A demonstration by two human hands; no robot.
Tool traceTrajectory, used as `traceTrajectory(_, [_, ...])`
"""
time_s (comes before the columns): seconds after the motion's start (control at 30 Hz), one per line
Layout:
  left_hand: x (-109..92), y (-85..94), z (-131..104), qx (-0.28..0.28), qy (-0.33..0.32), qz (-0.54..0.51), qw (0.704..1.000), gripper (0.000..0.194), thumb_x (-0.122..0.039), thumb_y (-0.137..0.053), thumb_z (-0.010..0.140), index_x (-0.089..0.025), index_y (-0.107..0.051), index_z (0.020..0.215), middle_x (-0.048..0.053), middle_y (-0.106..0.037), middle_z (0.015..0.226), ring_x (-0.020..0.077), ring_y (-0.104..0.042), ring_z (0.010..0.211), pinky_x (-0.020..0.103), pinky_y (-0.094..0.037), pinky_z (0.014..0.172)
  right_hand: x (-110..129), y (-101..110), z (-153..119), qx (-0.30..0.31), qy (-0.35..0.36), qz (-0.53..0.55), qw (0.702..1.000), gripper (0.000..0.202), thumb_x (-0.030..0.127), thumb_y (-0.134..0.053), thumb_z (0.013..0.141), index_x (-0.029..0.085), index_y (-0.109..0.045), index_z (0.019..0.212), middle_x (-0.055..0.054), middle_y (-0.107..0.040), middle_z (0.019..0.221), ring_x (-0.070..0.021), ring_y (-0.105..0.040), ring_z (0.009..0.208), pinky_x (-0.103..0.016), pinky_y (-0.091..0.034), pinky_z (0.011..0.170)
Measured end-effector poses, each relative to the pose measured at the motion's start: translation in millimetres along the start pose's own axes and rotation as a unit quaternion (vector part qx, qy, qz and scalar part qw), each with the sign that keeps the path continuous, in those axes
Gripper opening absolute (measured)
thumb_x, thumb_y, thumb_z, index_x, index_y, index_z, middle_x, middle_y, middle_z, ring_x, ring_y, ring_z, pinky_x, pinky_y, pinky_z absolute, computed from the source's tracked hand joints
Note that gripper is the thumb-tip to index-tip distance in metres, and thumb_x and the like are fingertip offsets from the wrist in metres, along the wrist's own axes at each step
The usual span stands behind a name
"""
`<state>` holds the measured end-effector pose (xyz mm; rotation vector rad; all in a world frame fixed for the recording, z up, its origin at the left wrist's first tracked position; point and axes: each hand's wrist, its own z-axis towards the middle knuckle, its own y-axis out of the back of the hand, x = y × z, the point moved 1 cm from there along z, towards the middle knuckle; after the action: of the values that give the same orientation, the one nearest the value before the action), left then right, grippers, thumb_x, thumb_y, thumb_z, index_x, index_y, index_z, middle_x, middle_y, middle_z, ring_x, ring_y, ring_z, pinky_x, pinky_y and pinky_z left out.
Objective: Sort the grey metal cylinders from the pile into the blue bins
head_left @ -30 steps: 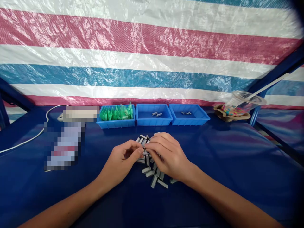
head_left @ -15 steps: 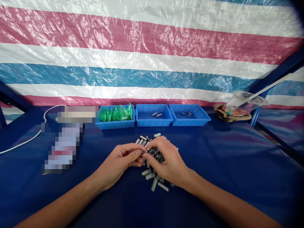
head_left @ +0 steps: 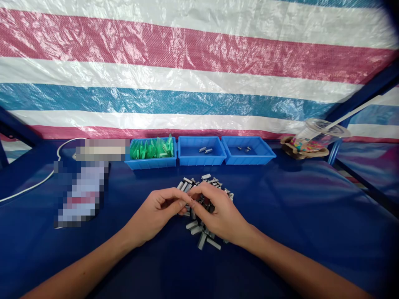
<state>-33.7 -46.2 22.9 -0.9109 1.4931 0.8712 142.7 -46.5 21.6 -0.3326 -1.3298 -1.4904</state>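
Note:
Over a heap of small metal parts (head_left: 202,240) on the blue table, my two hands meet at the fingertips. My left hand (head_left: 158,211) is closed in a pinch, thumb against the fingers. My right hand (head_left: 220,209) pinches at the same spot from the other side. Whatever lies between the fingertips is too small and hidden to name. The heap mixes hexagonal metal pieces with smaller screw-like ones at its back right; my fingers cover part of it.
Behind the heap stand three blue bins: one with green packets (head_left: 151,164), a middle bin (head_left: 202,161) with two metal pieces, a right bin (head_left: 251,160) with small screws. A clear jar (head_left: 311,139) is at the right, a white cable (head_left: 34,187) at the left.
Both hands' fingertips have drawn closer together and now hide the small metal piece that showed between them. My right hand has shifted slightly left, uncovering more parts at the back right.

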Motion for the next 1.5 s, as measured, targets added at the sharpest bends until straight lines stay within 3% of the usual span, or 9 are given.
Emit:
traceTrajectory(0.2, [-0.2, -3.3, -0.4, -0.006, -0.013, 0.005, 1.000, 0.014, -0.023, -0.058, 0.085, -0.018, -0.071, 0.087, 0.001, -0.068, 0.082, 0.0128, -0.063, 0.079, 0.023, -0.051, 0.075, -0.1, 0.7, -0.9, -0.026, 0.065, -0.015, 0.997, 0.011, 0.012, -0.053, 0.084, 0.020, -0.061, 0.087, -0.002, -0.061, 0.076, -0.0146, -0.056, 0.073, -0.028, -0.045, 0.066])
traceTrajectory(0.63, [-3.4, -4.7, -2.4, -0.012, -0.016, 0.029, 0.999, 0.015, -0.024, -0.057, 0.084, -0.017, -0.070, 0.088, 0.003, -0.071, 0.083, 0.0156, -0.066, 0.079, 0.027, -0.054, 0.076, -0.5, -1.8, -2.0, -0.055, 0.078, -0.009, 0.995, 0.006, 0.014, -0.057, 0.082, 0.019, -0.060, 0.083, -0.002, -0.060, 0.072, -0.0150, -0.056, 0.069, -0.028, -0.045, 0.061])
traceTrajectory(0.83, [-1.6, -1.3, -1.1, -0.039, 0.020, 0.044, 0.998, 0.026, -0.037, -0.056, 0.085, -0.017, -0.061, 0.101, 0.001, -0.065, 0.074, 0.0110, -0.059, 0.066, 0.021, -0.047, 0.060, 0.2, -0.5, -1.3, -0.115, 0.106, -0.035, 0.987, 0.010, 0.011, -0.057, 0.082, 0.021, -0.057, 0.082, -0.002, -0.062, 0.074, -0.0153, -0.057, 0.070, -0.029, -0.047, 0.062])
traceTrajectory(1.07, [-3.4, -5.4, -0.3, -0.006, 0.021, 0.043, 0.999, 0.019, -0.032, -0.057, 0.084, -0.015, -0.063, 0.087, 0.000, -0.062, 0.072, 0.0100, -0.054, 0.065, 0.021, -0.044, 0.062, 0.5, -1.7, -3.4, -0.131, 0.161, -0.064, 0.976, 0.015, 0.009, -0.055, 0.083, 0.021, -0.059, 0.091, -0.003, -0.062, 0.078, -0.0148, -0.058, 0.073, -0.029, -0.048, 0.065])
traceTrajectory(1.17, [-3.4, -6.3, -0.6, -0.038, 0.007, 0.049, 0.998, 0.016, -0.031, -0.059, 0.083, -0.015, -0.061, 0.085, -0.001, -0.058, 0.071, 0.0096, -0.052, 0.066, 0.021, -0.044, 0.062, 1.1, -1.1, -3.4, -0.113, 0.144, -0.048, 0.982, 0.015, 0.011, -0.054, 0.084, 0.021, -0.059, 0.094, -0.004, -0.063, 0.081, -0.0156, -0.058, 0.077, -0.030, -0.048, 0.068])
traceTrajectory(1.3, [-2.7, -5.0, -1.9, -0.078, -0.043, 0.103, 0.991, 0.013, -0.029, -0.058, 0.083, -0.016, -0.060, 0.086, -0.002, -0.057, 0.071, 0.0096, -0.051, 0.065, 0.020, -0.043, 0.061, 2.1, 0.6, -1.6, -0.075, 0.072, -0.023, 0.994, 0.011, 0.016, -0.053, 0.086, 0.018, -0.061, 0.094, -0.004, -0.063, 0.081, -0.0153, -0.058, 0.077, -0.030, -0.047, 0.069])
traceTrajectory(1.5, [-0.3, -6.5, -5.0, -0.085, -0.135, 0.225, 0.961, 0.010, -0.023, -0.054, 0.085, -0.018, -0.061, 0.091, -0.002, -0.059, 0.073, 0.0085, -0.050, 0.061, 0.020, -0.041, 0.059, 4.5, 0.6, 0.0, -0.038, 0.007, 0.017, 0.999, 0.016, 0.018, -0.048, 0.090, 0.018, -0.061, 0.079, 0.000, -0.058, 0.069, -0.0116, -0.055, 0.067, -0.024, -0.042, 0.063])
